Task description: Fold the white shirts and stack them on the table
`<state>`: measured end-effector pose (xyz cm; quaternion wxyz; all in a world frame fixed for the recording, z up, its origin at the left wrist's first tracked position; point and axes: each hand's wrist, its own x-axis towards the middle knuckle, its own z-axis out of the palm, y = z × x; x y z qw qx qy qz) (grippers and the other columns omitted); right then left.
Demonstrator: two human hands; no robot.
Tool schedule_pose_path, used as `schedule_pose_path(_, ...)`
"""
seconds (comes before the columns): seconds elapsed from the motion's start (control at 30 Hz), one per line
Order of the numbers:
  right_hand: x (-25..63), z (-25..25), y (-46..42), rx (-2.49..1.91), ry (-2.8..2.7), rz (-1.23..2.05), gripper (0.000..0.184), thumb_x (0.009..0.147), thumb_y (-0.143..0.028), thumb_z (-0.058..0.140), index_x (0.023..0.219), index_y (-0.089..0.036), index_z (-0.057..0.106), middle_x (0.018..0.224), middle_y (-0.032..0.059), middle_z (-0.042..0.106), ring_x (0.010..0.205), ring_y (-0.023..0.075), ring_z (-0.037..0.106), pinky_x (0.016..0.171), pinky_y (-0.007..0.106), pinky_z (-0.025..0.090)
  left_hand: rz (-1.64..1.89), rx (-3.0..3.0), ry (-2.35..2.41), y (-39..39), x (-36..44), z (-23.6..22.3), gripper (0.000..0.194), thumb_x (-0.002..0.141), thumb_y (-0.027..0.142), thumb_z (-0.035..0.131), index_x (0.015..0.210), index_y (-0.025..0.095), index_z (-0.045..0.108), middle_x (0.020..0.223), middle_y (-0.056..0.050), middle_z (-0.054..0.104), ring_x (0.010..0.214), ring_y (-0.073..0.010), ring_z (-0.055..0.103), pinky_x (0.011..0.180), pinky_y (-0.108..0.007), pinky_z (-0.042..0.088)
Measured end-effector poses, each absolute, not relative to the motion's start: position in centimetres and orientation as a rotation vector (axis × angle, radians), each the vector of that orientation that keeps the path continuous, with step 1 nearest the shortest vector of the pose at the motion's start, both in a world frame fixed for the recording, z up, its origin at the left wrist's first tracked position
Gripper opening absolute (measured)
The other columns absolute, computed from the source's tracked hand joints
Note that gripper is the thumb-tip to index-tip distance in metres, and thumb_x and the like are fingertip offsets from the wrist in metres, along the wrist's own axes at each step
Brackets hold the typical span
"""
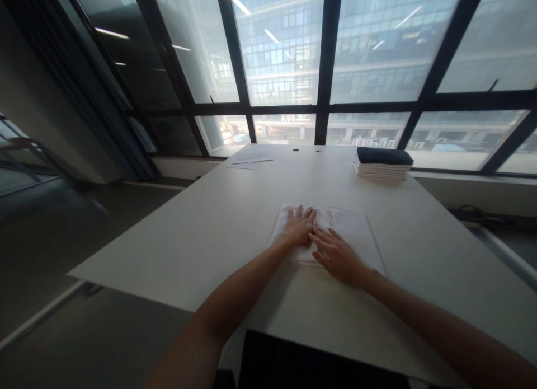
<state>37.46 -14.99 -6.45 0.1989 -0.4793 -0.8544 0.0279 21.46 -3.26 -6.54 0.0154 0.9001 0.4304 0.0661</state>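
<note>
A white cloth [352,229] lies spread flat on the white table [210,232], a little in front of me. My left hand [298,225] rests palm down on its left part, fingers stretched out and pointing away from me. My right hand [335,254] lies flat beside it, fingers extended toward the left and touching the cloth close to the left hand. Neither hand holds anything.
A stack of folded white cloths with a dark one on top [382,163] stands at the table's far right. Loose papers [255,154] lie at the far edge. Large windows [285,47] run behind the table. A dark object [302,361] sits at the near edge.
</note>
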Motion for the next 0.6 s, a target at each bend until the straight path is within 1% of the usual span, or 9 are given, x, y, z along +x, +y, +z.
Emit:
schedule_pose_path(0.1, 36.9, -5.9, -15.9, -1.222, -2.474, 0.067, 0.047, 0.103, -0.038, 0.047, 0.142, -0.014, 0.058, 0.149, 0.0169, 0.056, 0.144, 0.0271, 0.045, 0.124, 0.052, 0.025, 0.155, 2.797, 1.249, -2.1, 20.7, -5.9, 0.055, 0.106, 0.035, 0.033, 0.161, 0.028, 0.034, 0.167, -0.009, 0.032, 0.155, -0.0354, 0.024, 0.121, -0.062, 0.021)
schedule_pose_path(0.17, 37.0, -5.7, -16.3, -1.182, -2.519, 0.077, 0.046, 0.102, -0.039, 0.049, 0.139, -0.014, 0.060, 0.145, 0.0164, 0.060, 0.140, 0.0272, 0.049, 0.124, 0.052, 0.026, 0.114, 2.787, 1.193, -0.8, 19.9, -5.6, 0.052, 0.108, 0.037, 0.027, 0.159, 0.031, 0.035, 0.167, -0.006, 0.033, 0.155, -0.0303, 0.025, 0.122, -0.058, 0.021)
schedule_pose_path(0.2, 37.1, -5.6, -16.4, -1.163, -2.532, 0.089, 0.045, 0.102, -0.040, 0.051, 0.139, -0.015, 0.060, 0.144, 0.0160, 0.061, 0.139, 0.0268, 0.051, 0.124, 0.051, 0.028, 0.097, 2.773, 1.195, 0.0, 19.4, -5.6, 0.052, 0.108, 0.038, 0.027, 0.159, 0.031, 0.036, 0.167, -0.006, 0.031, 0.156, -0.0293, 0.023, 0.123, -0.058, 0.020)
schedule_pose_path(0.3, 37.5, -5.4, -16.4, -1.132, -2.533, 0.128, 0.040, 0.102, -0.039, 0.052, 0.135, -0.018, 0.062, 0.142, 0.0140, 0.063, 0.137, 0.0253, 0.053, 0.122, 0.048, 0.033, 0.136, 2.636, 1.312, 2.4, 17.7, -5.9, 0.052, 0.108, 0.040, 0.031, 0.158, 0.028, 0.038, 0.168, -0.008, 0.028, 0.157, -0.0289, 0.018, 0.123, -0.060, 0.016)
schedule_pose_path(0.4, 37.6, -5.3, -16.2, -1.125, -2.520, 0.147, 0.037, 0.102, -0.038, 0.052, 0.132, -0.020, 0.064, 0.140, 0.0129, 0.064, 0.135, 0.0248, 0.055, 0.120, 0.048, 0.035, 0.373, 2.385, 1.445, 4.4, 16.1, -6.4, 0.050, 0.104, 0.036, 0.041, 0.153, 0.025, 0.046, 0.163, -0.008, 0.039, 0.155, -0.0273, 0.026, 0.125, -0.056, 0.015)
schedule_pose_path(0.43, 37.6, -5.2, -16.1, -1.122, -2.519, 0.150, 0.036, 0.103, -0.038, 0.051, 0.132, -0.020, 0.064, 0.140, 0.0125, 0.064, 0.135, 0.0247, 0.055, 0.120, 0.048, 0.035, 0.454, 2.318, 1.484, 4.9, 15.6, -6.4, 0.048, 0.104, 0.034, 0.042, 0.150, 0.023, 0.049, 0.160, -0.009, 0.044, 0.153, -0.0270, 0.032, 0.125, -0.054, 0.017)
schedule_pose_path(0.5, 37.7, -5.2, -16.2, -1.120, -2.521, 0.150, 0.036, 0.103, -0.037, 0.050, 0.132, -0.020, 0.064, 0.141, 0.0123, 0.063, 0.135, 0.0245, 0.055, 0.120, 0.047, 0.036, 0.575, 2.236, 1.553, 5.6, 14.7, -6.2, 0.048, 0.103, 0.028, 0.039, 0.147, 0.018, 0.052, 0.152, -0.012, 0.054, 0.145, -0.0259, 0.045, 0.122, -0.048, 0.027)
schedule_pose_path(0.57, 37.7, -5.2, -16.2, -1.121, -2.521, 0.144, 0.036, 0.104, -0.037, 0.049, 0.132, -0.020, 0.063, 0.142, 0.0125, 0.063, 0.136, 0.0243, 0.054, 0.120, 0.046, 0.035, 0.659, 2.191, 1.581, 5.9, 13.9, -5.9, 0.047, 0.102, 0.023, 0.037, 0.145, 0.015, 0.054, 0.143, -0.013, 0.063, 0.133, -0.0221, 0.057, 0.115, -0.038, 0.040)
schedule_pose_path(0.6, 37.8, -5.2, -16.2, -1.118, -2.523, 0.142, 0.036, 0.104, -0.037, 0.049, 0.132, -0.019, 0.063, 0.141, 0.0125, 0.063, 0.135, 0.0241, 0.055, 0.120, 0.046, 0.035, 0.699, 2.162, 1.587, 6.0, 13.7, -5.8, 0.046, 0.101, 0.022, 0.038, 0.143, 0.015, 0.057, 0.136, -0.011, 0.067, 0.125, -0.0198, 0.062, 0.110, -0.034, 0.044)
